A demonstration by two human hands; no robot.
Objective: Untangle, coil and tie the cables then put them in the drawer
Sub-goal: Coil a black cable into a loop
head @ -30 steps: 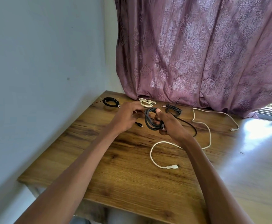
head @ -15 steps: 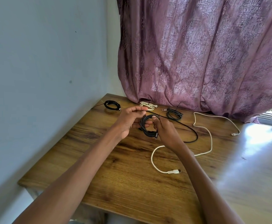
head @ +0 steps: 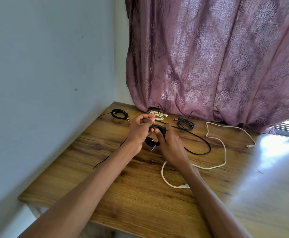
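At twelve o'clock over the wooden table [head: 123, 194], my right hand [head: 170, 145] clamps the black cable coil [head: 154, 136] so loops can't spring; my left hand [head: 137, 130] pinches its thin tie, ready for wrapping.

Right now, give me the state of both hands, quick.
Left hand: fingers curled, gripping the black cable coil.
Right hand: gripping the same coil.

Three tied coils [head: 186, 123] lie along the back of the table [head: 140, 200], before the curtain [head: 208, 57]; a loose cable [head: 223, 148] sprawls right (wall [head: 46, 83] on the left).
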